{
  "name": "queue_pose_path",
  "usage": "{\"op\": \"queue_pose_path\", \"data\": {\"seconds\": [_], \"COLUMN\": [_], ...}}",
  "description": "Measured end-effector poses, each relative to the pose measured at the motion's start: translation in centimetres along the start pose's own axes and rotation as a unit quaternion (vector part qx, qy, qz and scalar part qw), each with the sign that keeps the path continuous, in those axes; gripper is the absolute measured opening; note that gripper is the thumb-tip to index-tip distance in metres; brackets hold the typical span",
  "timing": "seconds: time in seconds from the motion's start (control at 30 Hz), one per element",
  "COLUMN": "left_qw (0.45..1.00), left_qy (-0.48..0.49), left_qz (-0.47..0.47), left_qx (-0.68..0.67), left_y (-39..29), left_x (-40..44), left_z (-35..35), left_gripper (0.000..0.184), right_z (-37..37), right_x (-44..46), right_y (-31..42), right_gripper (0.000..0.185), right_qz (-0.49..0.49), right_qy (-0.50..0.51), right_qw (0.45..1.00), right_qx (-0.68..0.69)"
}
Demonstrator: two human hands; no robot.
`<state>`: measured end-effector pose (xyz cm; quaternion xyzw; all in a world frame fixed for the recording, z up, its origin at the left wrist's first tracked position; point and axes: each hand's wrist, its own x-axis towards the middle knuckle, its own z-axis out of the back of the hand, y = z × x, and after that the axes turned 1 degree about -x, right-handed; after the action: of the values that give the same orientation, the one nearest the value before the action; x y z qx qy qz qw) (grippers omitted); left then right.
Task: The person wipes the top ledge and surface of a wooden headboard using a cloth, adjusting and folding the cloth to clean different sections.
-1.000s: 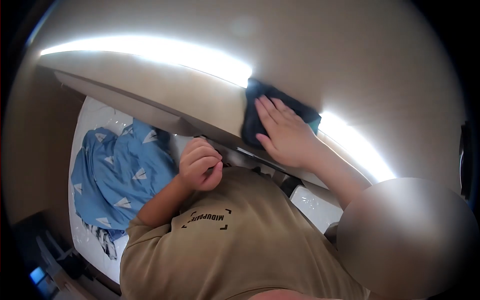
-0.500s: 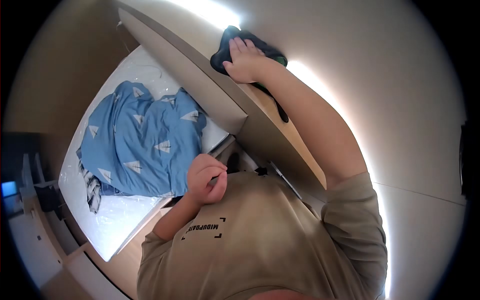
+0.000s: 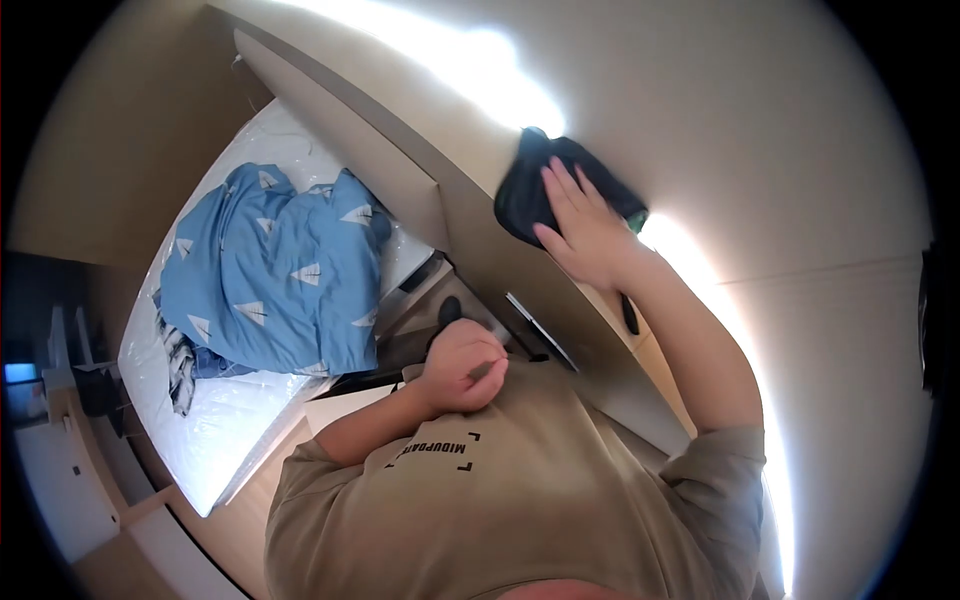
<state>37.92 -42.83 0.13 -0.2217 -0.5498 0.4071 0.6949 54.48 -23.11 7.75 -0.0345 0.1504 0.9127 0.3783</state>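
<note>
My right hand [image 3: 585, 225] lies flat on a dark cloth [image 3: 520, 190], fingers stretched out and thumb spread. The cloth is bunched, with a bit of green at its right edge, and rests on a narrow wooden ledge along the lit wall. A black strip-like object [image 3: 629, 314] shows on the ledge below my wrist. In front of my chest, my left hand [image 3: 465, 368] is curled, thumb and fingertips together around a small gap. I see nothing in it and it touches nothing but perhaps my shirt.
A white mattress [image 3: 240, 430] in shiny plastic lies at the left, bearing a blue blanket [image 3: 290, 270] with white triangles. A padded panel [image 3: 340, 140] stands between mattress and ledge. Bright strip lighting [image 3: 480, 75] runs along the wall. Shelves and a small lit screen [image 3: 20, 373] are far left.
My right hand and the dark cloth have slid along the ledge, right and toward me. My left hand, still curled, has shifted right in the view, and the whole view has turned slightly.
</note>
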Motion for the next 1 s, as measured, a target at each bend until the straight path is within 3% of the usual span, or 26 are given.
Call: {"op": "queue_pose_path", "data": {"seconds": [0.13,0.2,0.37,0.57,0.87,0.9,0.93,1.0], "left_qw": [0.999,1.0,1.0,0.993,0.947,0.937,0.926,0.904], "left_qy": [-0.005,0.006,-0.013,-0.09,-0.256,-0.279,-0.301,-0.348], "left_qz": [0.013,0.012,0.021,0.069,0.164,0.176,0.188,0.196], "left_qx": [-0.038,-0.022,0.001,0.024,0.107,0.117,0.125,0.152], "left_y": [-0.7,-0.9,-0.2,2.0,4.2,4.2,4.0,3.2], "left_x": [-0.6,-0.4,-1.2,-3.4,-6.4,-7.0,-7.6,-8.5], "left_z": [-2.2,-2.0,-0.2,4.8,15.8,16.7,17.5,18.3], "left_gripper": [0.011,0.011,0.01,0.009,0.01,0.01,0.01,0.01], "right_z": [0.1,-0.5,-0.7,0.8,1.9,2.2,3.1,9.7], "right_x": [-8.9,-11.6,-11.3,-2.4,21.3,23.6,24.3,21.7], "right_y": [-2.2,-2.8,-2.0,0.1,4.6,4.9,6.4,17.5], "right_gripper": [0.074,0.076,0.076,0.078,0.078,0.08,0.07,0.054], "right_qz": [-0.015,-0.012,-0.026,-0.026,0.013,0.006,0.001,-0.069], "right_qy": [0.02,-0.019,-0.027,0.041,0.054,0.075,0.039,0.148], "right_qw": [0.999,0.999,0.999,0.998,0.997,0.991,0.986,0.935], "right_qx": [0.042,0.038,0.016,-0.034,-0.062,-0.109,-0.164,-0.316]}}
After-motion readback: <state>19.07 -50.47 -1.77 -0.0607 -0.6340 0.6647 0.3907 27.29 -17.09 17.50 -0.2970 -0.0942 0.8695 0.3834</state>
